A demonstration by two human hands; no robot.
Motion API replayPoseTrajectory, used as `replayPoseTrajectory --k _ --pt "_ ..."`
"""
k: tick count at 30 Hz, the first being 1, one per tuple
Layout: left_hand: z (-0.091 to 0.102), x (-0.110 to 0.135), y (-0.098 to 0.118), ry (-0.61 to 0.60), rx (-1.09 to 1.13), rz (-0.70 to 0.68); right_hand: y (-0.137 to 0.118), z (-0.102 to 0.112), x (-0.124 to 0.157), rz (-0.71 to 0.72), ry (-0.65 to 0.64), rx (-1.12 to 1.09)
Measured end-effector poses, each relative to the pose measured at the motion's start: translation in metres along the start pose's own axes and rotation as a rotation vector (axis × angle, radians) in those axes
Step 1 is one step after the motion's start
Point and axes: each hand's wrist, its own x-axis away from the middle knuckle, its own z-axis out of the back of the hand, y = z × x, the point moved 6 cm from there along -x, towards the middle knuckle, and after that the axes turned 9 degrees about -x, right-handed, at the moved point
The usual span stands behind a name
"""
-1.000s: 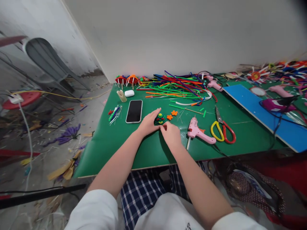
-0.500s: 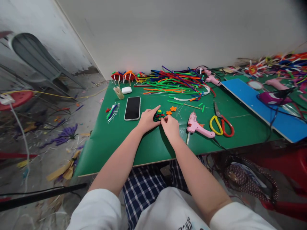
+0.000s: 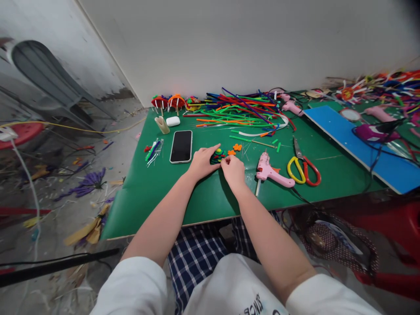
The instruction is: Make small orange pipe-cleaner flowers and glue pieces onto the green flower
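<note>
Between my hands is a small dark green coiled pipe-cleaner piece [image 3: 216, 155] with a yellow bit on top and red spots; part of it is hidden by my fingers. My left hand [image 3: 201, 162] holds it from the left, index finger stretched along its far side and thumb at its near side. With fingertips pinched together, my right hand [image 3: 234, 170] touches its near right edge; whatever sits in the pinch is too small to make out. Orange flower-shaped pieces [image 3: 236, 147] lie just beyond my right hand. A pink glue gun [image 3: 272, 173] rests to the right.
Scissors [image 3: 303, 168] lie right of the glue gun, before a blue board [image 3: 357, 144]. A phone [image 3: 181, 146], a white case [image 3: 173, 121] and cut stems [image 3: 155, 152] are at left. Pipe cleaners [image 3: 239, 107] are heaped along the wall on the green table [image 3: 147, 210].
Both hands stay around the green piece with almost no movement. The view has shifted very slightly.
</note>
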Motion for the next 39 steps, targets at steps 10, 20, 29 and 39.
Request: replayPoseTrajectory --k 10,20,29,39 --pt "0.0 0.0 0.0 0.005 -0.002 0.001 0.0 -0.001 -0.001 0.0 0.002 -0.024" --pt "0.003 0.002 0.002 -0.005 0.025 -0.008 0.001 0.002 0.0 0.02 0.031 -0.061" --pt "0.007 0.004 -0.001 0.017 0.132 -0.011 0.005 0.014 0.015 0.112 0.065 -0.088" --pt "0.003 0.002 -0.001 0.025 0.138 -0.03 -0.004 0.006 0.019 0.272 0.017 -0.007"
